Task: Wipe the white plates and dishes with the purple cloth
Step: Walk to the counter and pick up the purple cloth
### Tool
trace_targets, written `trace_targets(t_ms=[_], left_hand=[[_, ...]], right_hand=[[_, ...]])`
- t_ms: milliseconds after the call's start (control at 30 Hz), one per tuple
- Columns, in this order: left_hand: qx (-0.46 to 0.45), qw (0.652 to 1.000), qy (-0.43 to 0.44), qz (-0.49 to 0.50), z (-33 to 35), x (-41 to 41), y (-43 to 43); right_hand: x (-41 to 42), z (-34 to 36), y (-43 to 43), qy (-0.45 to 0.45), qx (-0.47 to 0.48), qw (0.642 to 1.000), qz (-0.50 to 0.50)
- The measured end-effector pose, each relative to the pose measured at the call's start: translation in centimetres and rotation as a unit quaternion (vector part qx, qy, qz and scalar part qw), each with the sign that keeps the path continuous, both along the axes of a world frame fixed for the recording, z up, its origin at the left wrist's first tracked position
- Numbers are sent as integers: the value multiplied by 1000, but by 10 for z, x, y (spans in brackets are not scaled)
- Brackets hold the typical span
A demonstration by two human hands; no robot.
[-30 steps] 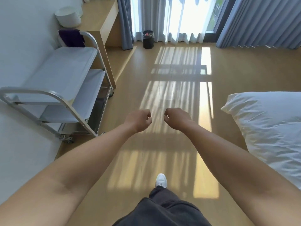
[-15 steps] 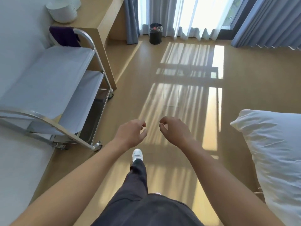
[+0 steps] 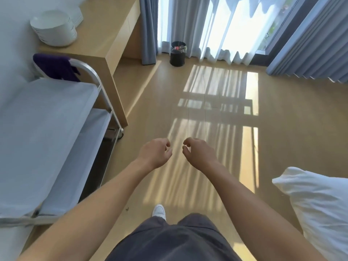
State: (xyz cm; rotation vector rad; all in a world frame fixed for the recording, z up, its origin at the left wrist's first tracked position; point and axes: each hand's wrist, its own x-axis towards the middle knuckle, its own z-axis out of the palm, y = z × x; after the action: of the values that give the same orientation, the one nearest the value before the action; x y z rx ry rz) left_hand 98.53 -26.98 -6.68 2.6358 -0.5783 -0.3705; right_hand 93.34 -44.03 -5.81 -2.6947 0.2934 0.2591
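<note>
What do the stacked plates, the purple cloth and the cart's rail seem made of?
Plates: likely glazed ceramic, white with soft sheen. Purple cloth: soft matte fabric, draped in folds. Cart rail: apparently brushed metal, a silvery curved tube.

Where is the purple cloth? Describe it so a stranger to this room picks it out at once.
Find the wooden desk on the left wall; a grey cart stands at its near end. The purple cloth hangs over the cart's far metal rail, near the desk's stack of white plates. It is the only dark purple thing among grey, white and wood.
</note>
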Motion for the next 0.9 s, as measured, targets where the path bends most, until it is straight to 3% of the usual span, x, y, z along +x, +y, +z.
trace_targets(t_ms=[533, 667, 900], left_hand=[[52, 998, 3, 29, -27, 280, -81], [76, 996, -5, 46, -18, 352, -110], [133, 983, -109, 60, -4, 439, -120]], right_hand=[[292, -28, -86, -9, -12, 999, 32], [376, -21, -118, 0, -36, 996, 78], [489, -12, -128, -44, -112, 966, 229]])
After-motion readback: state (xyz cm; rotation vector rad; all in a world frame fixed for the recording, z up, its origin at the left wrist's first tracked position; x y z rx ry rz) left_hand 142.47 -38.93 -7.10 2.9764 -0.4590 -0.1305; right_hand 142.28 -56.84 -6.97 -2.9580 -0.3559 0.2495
